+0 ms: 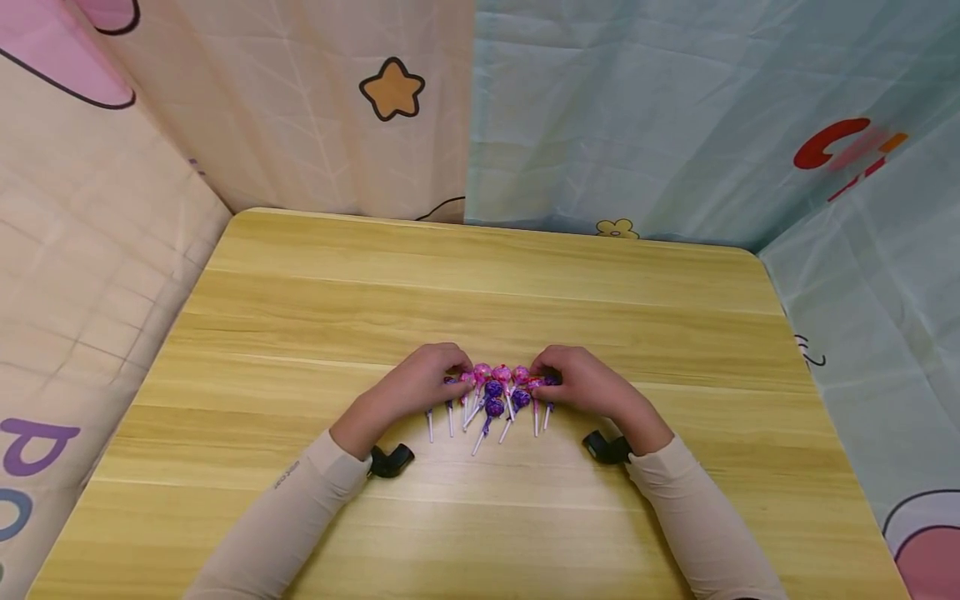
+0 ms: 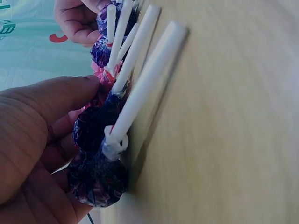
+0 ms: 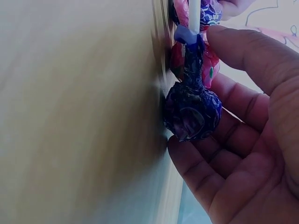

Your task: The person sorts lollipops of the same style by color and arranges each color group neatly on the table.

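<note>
- While the pink-wrapped lollipops [image 1: 502,374] and the purple-wrapped lollipops [image 1: 493,407] are clustered on the worktop [image 1: 480,292], well in from its left, right and far edges, their round heads are mostly turned toward the far edge and their white sticks [image 2: 145,79] toward the near side.
- At the cluster's left end, a pink-wrapped lollipop appears to be pinched between thumb and curled fingers of the left hand [image 1: 417,379]; purple-wrapped heads are half enclosed by the same fingers.
- At the right end, another pink-wrapped lollipop appears to be pinched by the right hand [image 1: 583,382], with a purple-wrapped head set just in front of its fingers; how firmly either grip is made cannot be told.
- Each piece is judged light and hard-headed, the crinkled film a little slippery, the candy liable to crack if dropped, and the round heads liable to roll.
- A hold is best taken on the sides of a head, or on the stiff stick just below the gathered wrapper neck.
- Pale sleeves [image 1: 262,517] are worn on both forearms.
- Beyond the far edge, a blue curtain [image 1: 637,100] is hung beside a peach curtain [image 1: 300,100].
</note>
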Demonstrator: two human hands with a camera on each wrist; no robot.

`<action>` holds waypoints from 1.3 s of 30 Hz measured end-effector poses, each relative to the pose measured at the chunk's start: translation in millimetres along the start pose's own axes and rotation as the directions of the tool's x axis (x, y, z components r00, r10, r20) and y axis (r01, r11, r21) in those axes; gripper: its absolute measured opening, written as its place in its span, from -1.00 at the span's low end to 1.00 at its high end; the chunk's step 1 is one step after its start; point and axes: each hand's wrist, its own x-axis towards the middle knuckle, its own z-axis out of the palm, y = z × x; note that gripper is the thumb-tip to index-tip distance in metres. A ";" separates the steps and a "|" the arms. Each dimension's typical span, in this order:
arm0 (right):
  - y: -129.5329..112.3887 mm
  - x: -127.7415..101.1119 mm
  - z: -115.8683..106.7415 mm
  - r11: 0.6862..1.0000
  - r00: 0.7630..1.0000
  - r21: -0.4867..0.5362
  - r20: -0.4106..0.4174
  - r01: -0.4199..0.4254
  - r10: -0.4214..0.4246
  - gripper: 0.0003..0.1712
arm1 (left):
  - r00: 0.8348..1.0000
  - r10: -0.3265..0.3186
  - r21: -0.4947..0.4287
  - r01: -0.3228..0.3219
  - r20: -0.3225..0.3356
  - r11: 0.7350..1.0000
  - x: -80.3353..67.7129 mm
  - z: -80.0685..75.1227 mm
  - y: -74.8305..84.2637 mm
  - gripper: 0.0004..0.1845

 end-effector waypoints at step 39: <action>4.2 -9.4 4.1 0.999 1.000 0.049 0.021 -0.013 0.012 -0.88 | 0.995 -0.098 0.013 0.098 0.007 0.995 -0.8 2.1 23.6 -0.91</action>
